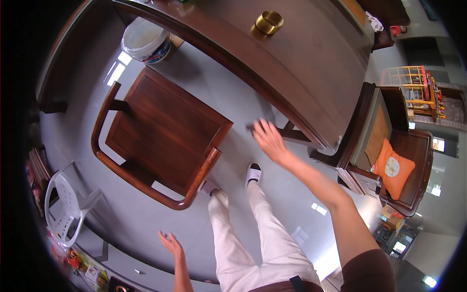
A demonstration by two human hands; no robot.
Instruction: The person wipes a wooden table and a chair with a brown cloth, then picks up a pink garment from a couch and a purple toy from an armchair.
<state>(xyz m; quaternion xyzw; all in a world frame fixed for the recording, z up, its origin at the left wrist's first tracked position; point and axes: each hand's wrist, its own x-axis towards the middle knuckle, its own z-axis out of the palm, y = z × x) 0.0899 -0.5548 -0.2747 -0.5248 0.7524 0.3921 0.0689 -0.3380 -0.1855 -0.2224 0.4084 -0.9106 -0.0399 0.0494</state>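
My right hand (268, 140) is stretched forward, blurred, near the underside of a dark wooden table (313, 65); its fingers lie over a small dark thing, and whether it grips that or only passes before it I cannot tell. Low in the picture, my left hand (172, 244) is held out over the floor with its fingers apart and nothing in it. Ahead of my feet, between the hands and the table, stands a dark wooden armchair (168, 127) with a curved rail. A brass-coloured round bowl (269, 22) rests on the tabletop.
A white plastic bucket (145, 40) stands under the table. At the left is a grey plastic chair (67, 208), with packets and other items (91, 273) below it. A wooden seat with an orange cushion (394, 169) stands at the right, a toy-like rack (417, 87) beyond.
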